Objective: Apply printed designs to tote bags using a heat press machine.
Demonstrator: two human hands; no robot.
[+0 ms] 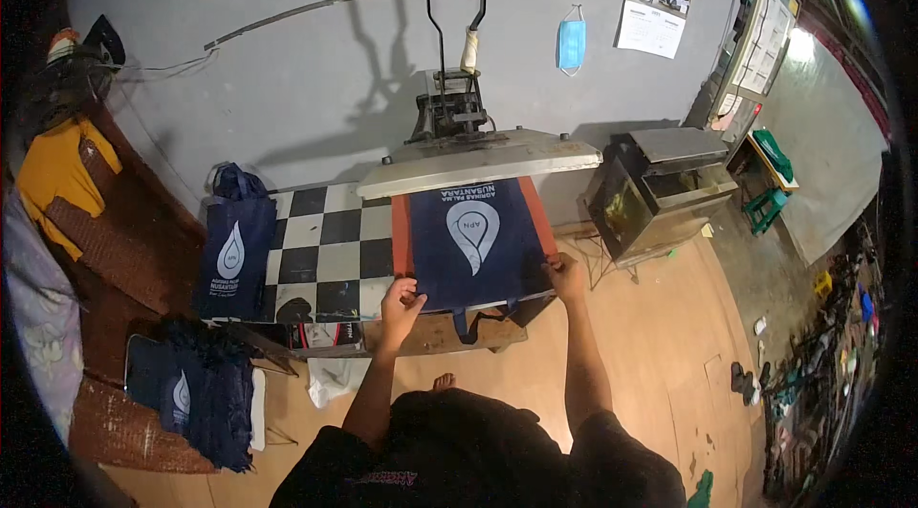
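Observation:
A navy tote bag (470, 285) with a pale drop-shaped print lies flat in front of me, its printing upside down to me. Its far end reaches beneath the raised upper platen (480, 167) of a heat press. Orange-red strips (402, 235) show along both sides of the bag. My left hand (401, 307) touches the near left corner, fingers curled; whether it pinches the cloth is unclear. At the near right corner, my right hand (569, 280) pinches the edge between thumb and fingers. The bag's dark handles (467, 332) hang over the near edge.
Left of the press, another printed navy bag (237, 260) lies on a checkered tabletop (308, 228). A pile of dark bags (201, 393) rests lower left. The press's long lever (430, 6) rises toward the wall. A metal cabinet (660, 192) stands to the right.

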